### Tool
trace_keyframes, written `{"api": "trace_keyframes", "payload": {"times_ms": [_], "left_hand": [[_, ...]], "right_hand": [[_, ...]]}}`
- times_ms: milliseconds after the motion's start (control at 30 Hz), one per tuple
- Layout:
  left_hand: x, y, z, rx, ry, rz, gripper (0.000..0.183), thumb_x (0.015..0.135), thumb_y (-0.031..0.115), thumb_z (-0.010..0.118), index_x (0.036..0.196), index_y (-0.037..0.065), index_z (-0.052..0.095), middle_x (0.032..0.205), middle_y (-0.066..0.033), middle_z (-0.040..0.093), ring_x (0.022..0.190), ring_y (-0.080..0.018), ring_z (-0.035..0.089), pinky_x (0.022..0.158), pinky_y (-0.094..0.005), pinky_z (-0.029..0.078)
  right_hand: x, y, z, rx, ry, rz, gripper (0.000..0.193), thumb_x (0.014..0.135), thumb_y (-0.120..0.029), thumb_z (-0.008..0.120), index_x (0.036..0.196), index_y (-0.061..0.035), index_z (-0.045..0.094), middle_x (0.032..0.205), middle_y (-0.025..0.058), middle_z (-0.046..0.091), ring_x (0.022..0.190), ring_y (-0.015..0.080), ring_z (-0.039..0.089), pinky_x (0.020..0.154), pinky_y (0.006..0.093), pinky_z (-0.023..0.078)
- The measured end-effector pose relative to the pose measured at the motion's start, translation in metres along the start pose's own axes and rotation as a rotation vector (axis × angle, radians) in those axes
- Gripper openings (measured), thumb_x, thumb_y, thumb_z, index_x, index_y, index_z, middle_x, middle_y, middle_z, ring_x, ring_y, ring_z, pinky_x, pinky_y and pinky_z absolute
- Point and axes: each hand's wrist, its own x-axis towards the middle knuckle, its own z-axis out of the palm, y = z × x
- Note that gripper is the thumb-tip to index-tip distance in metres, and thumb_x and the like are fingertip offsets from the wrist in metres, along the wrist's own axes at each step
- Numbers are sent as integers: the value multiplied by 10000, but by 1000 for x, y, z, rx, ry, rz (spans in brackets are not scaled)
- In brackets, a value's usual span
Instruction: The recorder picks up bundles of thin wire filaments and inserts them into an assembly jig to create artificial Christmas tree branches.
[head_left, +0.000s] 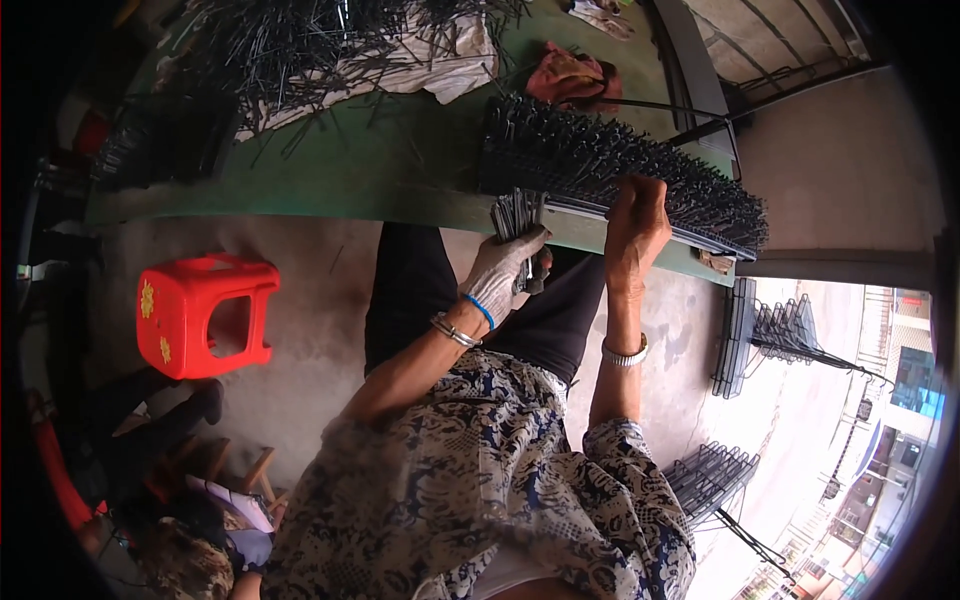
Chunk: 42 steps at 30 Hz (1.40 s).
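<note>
A bundle of thin grey rods [517, 212] is gripped in the gloved left hand [506, 262], at the front edge of the green worktop [350, 165], near a long row of densely packed black pieces [620, 160]. The bare right hand [638, 230] is held at the near side of that row, its fingers curled; whether anything is pinched cannot be told. Farther left, a heap of dark rods [310, 45] is spread over a pale cloth [465, 60].
</note>
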Motion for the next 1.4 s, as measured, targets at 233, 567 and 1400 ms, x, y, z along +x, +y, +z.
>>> {"api": "trace_keyframes", "payload": {"times_ms": [233,567,1400], "left_hand": [[2,-7,0,-82,-16,-8,142,890,192,678,891,55,639,684,-49,646,517,-125,600,427,-237,457],[-7,-10,-4,-71,-100,35,176,889,188,677,960,33,631,737,-67,665,581,-125,620,436,-218,461],[-13,-8,-41,-324,-46,149,198,929,224,626,1042,63,641,921,-96,689,793,-198,688,635,-365,601]], "right_hand": [[4,-8,2,-92,-143,-67,51,874,-24,606,915,-54,614,749,75,576,627,137,518,589,276,436],[-1,-4,2,-171,-280,-143,115,891,-118,618,996,-92,656,852,113,612,684,256,601,623,354,473],[16,-61,35,456,-251,84,60,916,-35,579,964,-12,607,792,59,664,607,67,581,522,236,463]]}}
